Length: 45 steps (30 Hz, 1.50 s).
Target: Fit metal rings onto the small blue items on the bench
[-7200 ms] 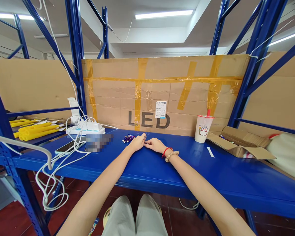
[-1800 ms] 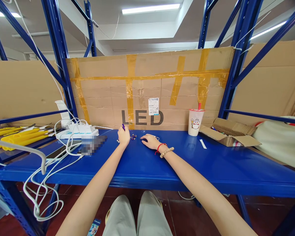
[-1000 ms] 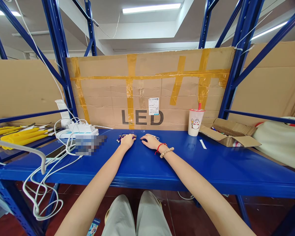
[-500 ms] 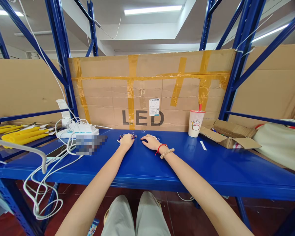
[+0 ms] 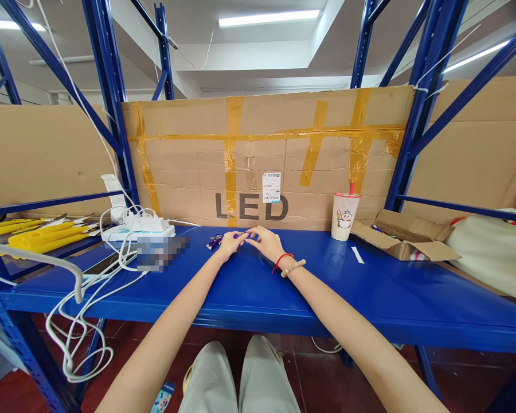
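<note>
My left hand point(image 5: 231, 245) is closed, its fingertips pinching a small purple piece point(image 5: 236, 236) too tiny to identify. My right hand point(image 5: 265, 243) meets it from the right, fingers bent down and tips touching at the left fingertips; whatever those tips grip is hidden. Just left of my left hand lies a little pile of shiny purple-blue pieces point(image 5: 214, 242) on the blue shelf top point(image 5: 258, 287). A red string and a beaded bracelet point(image 5: 293, 268) circle my right wrist.
White cables and a power strip point(image 5: 148, 229) crowd the left side, near yellow-handled tools point(image 5: 47, 235). To the right stand a paper cup point(image 5: 344, 218) with a red straw and an open cardboard box point(image 5: 406, 235). A paper strip point(image 5: 358, 254) lies between. Tall cardboard point(image 5: 189, 172) closes the back.
My left hand has come off the pile, moving slightly right with a purple piece at its fingertips. My right hand has risen from the shelf top and moved to meet it.
</note>
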Tool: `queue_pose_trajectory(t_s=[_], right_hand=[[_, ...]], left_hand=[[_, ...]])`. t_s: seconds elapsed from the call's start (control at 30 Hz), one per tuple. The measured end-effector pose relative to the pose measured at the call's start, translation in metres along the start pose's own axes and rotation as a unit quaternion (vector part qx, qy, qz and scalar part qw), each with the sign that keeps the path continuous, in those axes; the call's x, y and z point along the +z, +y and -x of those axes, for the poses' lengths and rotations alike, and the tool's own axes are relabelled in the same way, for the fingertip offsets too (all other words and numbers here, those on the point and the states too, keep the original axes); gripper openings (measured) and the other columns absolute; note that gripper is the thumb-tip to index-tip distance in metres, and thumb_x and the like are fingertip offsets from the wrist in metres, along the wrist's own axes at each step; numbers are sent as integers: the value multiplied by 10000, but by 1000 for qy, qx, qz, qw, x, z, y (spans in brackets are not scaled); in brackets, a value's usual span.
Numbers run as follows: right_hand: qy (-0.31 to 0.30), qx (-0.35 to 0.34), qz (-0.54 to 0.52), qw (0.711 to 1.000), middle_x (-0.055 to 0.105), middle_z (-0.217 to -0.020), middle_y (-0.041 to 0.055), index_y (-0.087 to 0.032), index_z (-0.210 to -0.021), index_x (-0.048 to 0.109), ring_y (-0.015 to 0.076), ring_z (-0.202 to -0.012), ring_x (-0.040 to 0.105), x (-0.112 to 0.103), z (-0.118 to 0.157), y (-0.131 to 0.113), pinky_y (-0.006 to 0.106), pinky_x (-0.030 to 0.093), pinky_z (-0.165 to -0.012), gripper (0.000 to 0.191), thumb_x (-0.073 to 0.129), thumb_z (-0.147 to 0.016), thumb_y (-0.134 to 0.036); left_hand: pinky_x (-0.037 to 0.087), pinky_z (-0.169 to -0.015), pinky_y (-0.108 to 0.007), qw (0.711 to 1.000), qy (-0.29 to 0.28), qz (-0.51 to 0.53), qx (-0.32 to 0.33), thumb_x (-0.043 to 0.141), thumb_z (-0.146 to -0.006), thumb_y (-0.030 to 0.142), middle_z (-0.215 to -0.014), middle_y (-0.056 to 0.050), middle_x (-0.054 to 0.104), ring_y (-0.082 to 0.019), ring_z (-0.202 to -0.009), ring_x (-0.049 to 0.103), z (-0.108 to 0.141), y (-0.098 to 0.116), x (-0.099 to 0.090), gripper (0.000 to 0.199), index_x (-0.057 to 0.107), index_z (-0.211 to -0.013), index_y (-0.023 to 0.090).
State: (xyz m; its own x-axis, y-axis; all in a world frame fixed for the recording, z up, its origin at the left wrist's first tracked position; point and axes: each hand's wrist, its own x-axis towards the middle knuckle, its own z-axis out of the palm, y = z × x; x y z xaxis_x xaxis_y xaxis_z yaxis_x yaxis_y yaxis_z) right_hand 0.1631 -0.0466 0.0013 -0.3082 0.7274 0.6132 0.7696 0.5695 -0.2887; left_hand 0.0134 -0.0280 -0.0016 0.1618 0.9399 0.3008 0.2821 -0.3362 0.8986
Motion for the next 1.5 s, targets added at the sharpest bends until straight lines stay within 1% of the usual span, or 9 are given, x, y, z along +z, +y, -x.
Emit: queue_pose_trajectory(t_s=[0.13, 0.23, 0.5, 0.6, 0.77, 0.87, 1.07, 1.3, 1.5], right_hand=[[49, 13, -7, 999, 619, -904, -8, -239, -970, 617, 90, -653, 548, -2, 0, -3, 218, 381, -586, 253, 501, -841, -423], [52, 29, -11, 998, 629, -891, -5, -232, -909, 641, 102, -678, 559, -2, 0, -3, 221, 383, -586, 235, 519, -829, -417], [65, 28, -23, 997, 630, -904, -3, -224, -892, 639, 100, -664, 555, -1, -1, -2, 222, 379, -584, 221, 513, -828, -394], [68, 30, -13, 997, 624, -905, -6, -231, -897, 638, 101, -681, 550, -1, -1, -3, 218, 367, -586, 222, 490, -844, -388], [29, 19, 51, 998, 608, -898, 8, -244, -926, 653, 105, -711, 557, -2, -1, -4, 219, 328, -549, 277, 419, -885, -387], [20, 11, 65, 998, 606, -907, 4, -248, -935, 651, 103, -702, 555, -2, -1, -4, 219, 323, -544, 278, 412, -890, -385], [38, 5, 45, 998, 605, -954, -5, -247, -969, 638, 94, -709, 556, -3, 0, -5, 203, 348, -562, 228, 456, -872, -344], [55, 16, 33, 998, 617, -906, -16, -229, -867, 664, 78, -658, 542, -4, 1, -7, 201, 335, -549, 200, 504, -838, -345], [44, 18, 59, 997, 603, -900, -9, -251, -834, 694, 75, -632, 521, -4, 1, -6, 212, 304, -529, 240, 483, -848, -365]], left_hand=[[146, -365, -161, 995, -23, 89, -29, 643, -595, 584, -517, 65, 339, -12, -395, 218, 2, 4, 1, 482, 472, -621, 134], [136, -365, -157, 989, -42, 135, -50, 681, -571, 564, -537, 66, 347, -1, -393, 214, 3, 7, 1, 489, 470, -662, 134], [128, -366, -161, 974, -87, 197, -76, 696, -593, 534, -531, 74, 340, -1, -389, 222, 3, 6, 1, 476, 435, -676, 145], [128, -364, -158, 972, -92, 201, -79, 687, -609, 532, -528, 75, 347, -1, -383, 226, 1, 4, 2, 468, 433, -688, 148], [146, -362, -150, 970, -104, 202, -81, 668, -634, 530, -529, 70, 372, -3, -381, 251, 1, 2, 2, 453, 432, -704, 149], [143, -359, -150, 971, -107, 198, -77, 666, -636, 531, -530, 69, 372, -4, -379, 255, 1, 2, 1, 448, 457, -722, 144], [127, -358, -156, 974, -105, 187, -66, 661, -618, 563, -528, 74, 345, -5, -378, 239, 1, 3, -1, 477, 474, -746, 143], [146, -355, -153, 981, -95, 158, -64, 644, -623, 583, -543, 67, 367, -3, -383, 248, 2, 2, -1, 486, 449, -708, 146], [159, -351, -150, 986, -82, 132, -61, 594, -674, 588, -533, 64, 376, -5, -377, 251, 1, 2, 1, 469, 429, -692, 149]])
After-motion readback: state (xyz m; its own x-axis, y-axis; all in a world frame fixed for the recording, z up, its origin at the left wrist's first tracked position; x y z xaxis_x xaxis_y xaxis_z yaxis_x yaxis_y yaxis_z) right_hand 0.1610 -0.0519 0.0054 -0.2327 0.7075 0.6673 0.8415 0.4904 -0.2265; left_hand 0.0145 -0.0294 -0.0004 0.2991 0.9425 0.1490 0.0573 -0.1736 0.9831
